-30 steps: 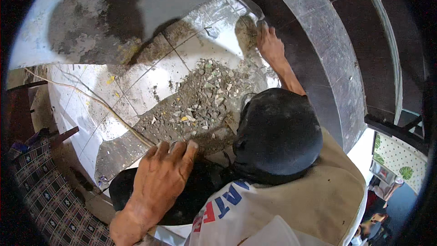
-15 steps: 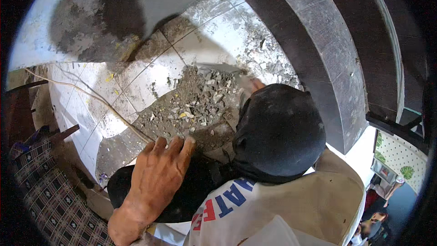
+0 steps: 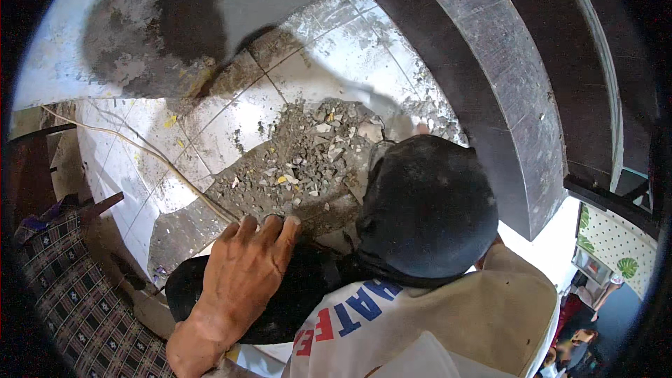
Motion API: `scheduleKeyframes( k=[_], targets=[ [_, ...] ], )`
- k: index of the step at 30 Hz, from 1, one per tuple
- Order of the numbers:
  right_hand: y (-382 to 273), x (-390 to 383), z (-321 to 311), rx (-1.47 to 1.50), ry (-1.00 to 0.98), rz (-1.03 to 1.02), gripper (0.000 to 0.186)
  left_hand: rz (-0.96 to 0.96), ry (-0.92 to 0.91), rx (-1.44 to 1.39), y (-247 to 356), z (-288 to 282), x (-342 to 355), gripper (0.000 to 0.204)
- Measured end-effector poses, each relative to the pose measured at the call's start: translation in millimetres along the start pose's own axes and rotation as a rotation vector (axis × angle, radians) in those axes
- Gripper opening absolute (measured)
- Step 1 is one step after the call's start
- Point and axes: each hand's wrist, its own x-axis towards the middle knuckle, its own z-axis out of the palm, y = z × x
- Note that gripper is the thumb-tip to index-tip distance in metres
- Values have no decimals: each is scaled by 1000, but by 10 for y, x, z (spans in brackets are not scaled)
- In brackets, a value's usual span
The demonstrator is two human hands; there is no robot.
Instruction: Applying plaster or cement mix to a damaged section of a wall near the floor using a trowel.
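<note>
My left hand (image 3: 241,273) rests on my black-clad left leg (image 3: 185,283), fingers curled over its front edge with the tips partly hidden. My right hand (image 3: 422,128) is mostly hidden behind my black-clad right knee (image 3: 427,203); just blurred fingertips show beside the right end of a heap of grey rubble and broken chips (image 3: 318,154), so I cannot tell what it holds. The heap lies on white, dirt-streaked floor tiles (image 3: 297,70).
Dark curved steps (image 3: 525,98) rise at the right, and a stained grey wall edge (image 3: 140,42) borders the top left. A cord (image 3: 168,161) crosses the left tiles. Checked fabric (image 3: 70,280) lies at lower left. Other people (image 3: 574,343) appear at the far lower right.
My right hand has drawn back from the far tiles by the step to behind my knee. The rubble's right and upper edge has shifted. My left hand has hardly moved.
</note>
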Motion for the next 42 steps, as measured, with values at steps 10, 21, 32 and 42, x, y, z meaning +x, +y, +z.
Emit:
scheduleKeyframes(
  k=[10,21,32,42],
  targets=[
    [-64,794,153,43,-33,198,46,24,31,-14,28,37,-26,37],
    [79,2517,-642,-158,136,-418,41,21,36,-34,-9,81,68,37],
    [-81,3896,-747,-435,-46,-531,64,-87,-25,-68,-62,68,74,39],
    [-65,3970,-623,-238,211,-666,64,-2,-76,-110,-119,-20,187,44]
  ],
)
